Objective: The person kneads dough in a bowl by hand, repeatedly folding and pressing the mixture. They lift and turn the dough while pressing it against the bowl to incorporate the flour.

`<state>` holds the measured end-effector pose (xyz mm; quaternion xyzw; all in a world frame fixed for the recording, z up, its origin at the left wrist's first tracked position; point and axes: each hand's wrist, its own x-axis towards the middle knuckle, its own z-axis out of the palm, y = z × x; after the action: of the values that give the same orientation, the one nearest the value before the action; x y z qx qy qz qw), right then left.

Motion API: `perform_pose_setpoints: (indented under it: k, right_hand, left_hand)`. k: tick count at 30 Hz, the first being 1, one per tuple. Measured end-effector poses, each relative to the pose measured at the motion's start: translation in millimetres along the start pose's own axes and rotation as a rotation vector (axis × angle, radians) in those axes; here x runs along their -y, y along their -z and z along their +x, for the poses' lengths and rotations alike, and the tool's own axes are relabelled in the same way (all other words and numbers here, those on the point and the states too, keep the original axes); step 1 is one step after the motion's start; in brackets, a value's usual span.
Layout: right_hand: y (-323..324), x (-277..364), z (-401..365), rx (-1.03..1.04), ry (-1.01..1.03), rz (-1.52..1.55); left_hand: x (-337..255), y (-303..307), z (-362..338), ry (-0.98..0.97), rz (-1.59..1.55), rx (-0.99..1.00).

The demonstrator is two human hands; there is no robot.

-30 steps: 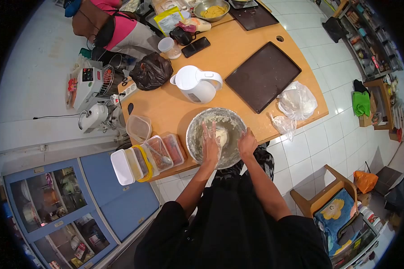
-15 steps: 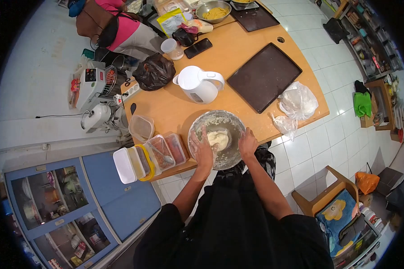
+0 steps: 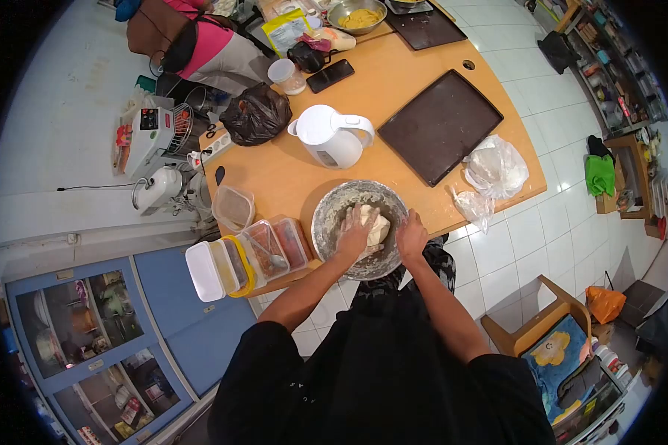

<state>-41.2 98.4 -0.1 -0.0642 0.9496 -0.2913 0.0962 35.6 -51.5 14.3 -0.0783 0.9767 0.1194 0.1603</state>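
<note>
1. The left hand [image 3: 354, 236] touches the dough [image 3: 375, 226] inside the metal bowl [image 3: 325, 215].
2. The right hand [image 3: 411, 236] grips the bowl's rim.
3. A white kettle [image 3: 332, 139] stands on the desk [image 3: 289, 193], near the bowl and a dark tray [image 3: 441, 126].

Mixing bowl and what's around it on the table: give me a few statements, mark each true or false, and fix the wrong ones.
1. The left hand touches the dough in the mixing bowl. True.
2. The right hand grips the kettle. False: the right hand is at the bowl's rim, and the kettle stands on the table.
3. The phone lies on the table. True.
4. The black plastic bag is inside the bowl. False: it sits on the table, beside the kettle.
</note>
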Motion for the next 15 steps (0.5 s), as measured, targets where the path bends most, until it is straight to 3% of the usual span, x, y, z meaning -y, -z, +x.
perform_pose_setpoints:
  k: [6,9,10,13,15]
  right_hand:
    - [6,6,1,-0.023,-0.029,0.031]
    - [4,5,-6,-0.006,-0.041,0.035]
    - [4,5,-3,0.000,-0.043,0.032]
    - [6,9,-2,-0.026,-0.043,0.036]
    - [10,11,-2,-0.018,-0.052,0.045]
  left_hand:
    - [27,-33,28,-0.230,0.044,0.000]
    - [50,-59,59,-0.131,0.048,0.057]
    - [48,-50,63,-0.138,0.016,-0.098]
    - [41,-36,77,0.087,-0.004,0.081]
    - [46,-71,74,0.152,-0.031,-0.138]
